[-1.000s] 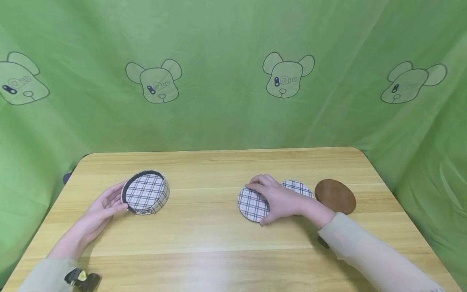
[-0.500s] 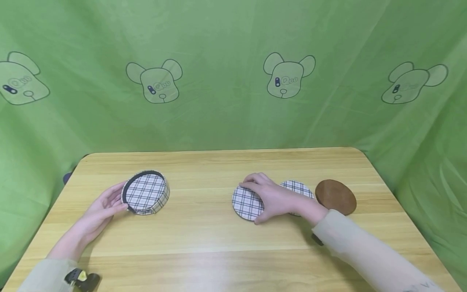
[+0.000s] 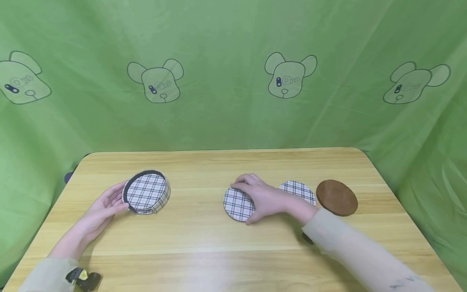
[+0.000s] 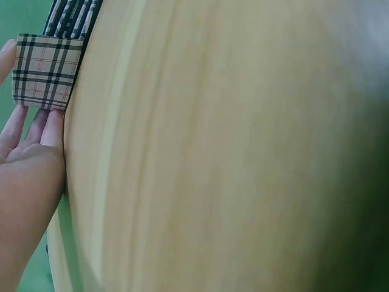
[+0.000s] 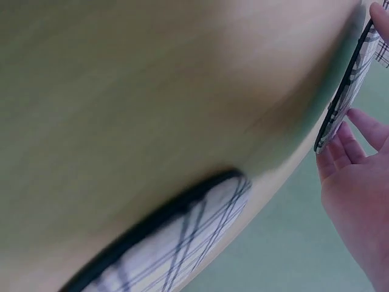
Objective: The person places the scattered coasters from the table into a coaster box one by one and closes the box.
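At the left of the table, my left hand (image 3: 103, 209) grips a round plaid coaster holder (image 3: 146, 192) by its side, thumb toward the front. Its low wall has a dark inner rim, and plaid shows inside. In the left wrist view, the fingers reach round the plaid wall (image 4: 45, 70). My right hand (image 3: 264, 198) holds a round plaid coaster (image 3: 237, 205) by its edges, thumb at the near edge and fingers at the far edge. The right wrist view shows this coaster (image 5: 346, 91) edge-on, with a dark underside, close over the table.
A second plaid coaster (image 3: 300, 190) lies behind the right forearm, partly hidden by it. To its right is a round brown disc (image 3: 336, 197). The wooden table (image 3: 204, 239) ends at a green curtain (image 3: 226, 121) on the back and sides.
My right hand has moved left with the plaid coaster, away from the second coaster and toward the coaster holder. My left hand and the holder have stayed in place.
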Available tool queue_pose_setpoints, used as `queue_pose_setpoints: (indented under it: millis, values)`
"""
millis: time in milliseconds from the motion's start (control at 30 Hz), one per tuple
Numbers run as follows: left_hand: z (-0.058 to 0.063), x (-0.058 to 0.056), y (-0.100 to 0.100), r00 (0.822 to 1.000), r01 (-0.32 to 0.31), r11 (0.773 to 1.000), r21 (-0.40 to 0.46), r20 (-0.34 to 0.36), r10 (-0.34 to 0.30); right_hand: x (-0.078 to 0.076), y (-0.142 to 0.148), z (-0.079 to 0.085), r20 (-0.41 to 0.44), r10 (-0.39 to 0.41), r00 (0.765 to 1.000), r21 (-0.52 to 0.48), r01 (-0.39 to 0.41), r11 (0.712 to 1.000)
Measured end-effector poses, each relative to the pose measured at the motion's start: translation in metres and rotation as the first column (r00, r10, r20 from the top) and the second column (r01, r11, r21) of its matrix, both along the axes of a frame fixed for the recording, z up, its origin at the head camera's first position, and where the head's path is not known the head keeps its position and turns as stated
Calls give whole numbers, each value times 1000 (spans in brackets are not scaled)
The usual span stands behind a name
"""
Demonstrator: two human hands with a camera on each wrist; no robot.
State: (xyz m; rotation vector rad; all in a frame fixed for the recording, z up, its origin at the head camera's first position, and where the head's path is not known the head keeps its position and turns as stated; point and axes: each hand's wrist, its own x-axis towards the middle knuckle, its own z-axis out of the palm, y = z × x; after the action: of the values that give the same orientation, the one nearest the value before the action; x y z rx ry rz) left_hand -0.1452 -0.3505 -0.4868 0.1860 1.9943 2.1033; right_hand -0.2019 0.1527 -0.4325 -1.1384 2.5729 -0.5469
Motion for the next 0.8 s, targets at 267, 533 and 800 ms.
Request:
queue_pose_setpoints:
  millis: [267, 533, 800]
  values:
    - [0, 0, 0, 1000, -1, 1000, 3, 2, 1, -2, -16, -1, -3, 30, 1000, -16, -30, 999]
    - [0, 0, 0, 1000, -4, 1000, -4, 4, 4, -6, -30, -3, 10, 29, 1000, -23, -28, 999]
    - [1, 0, 0, 1000, -4, 1000, -7, 8, 4, -10, -43, -3, 18, 48, 999, -35, -47, 998]
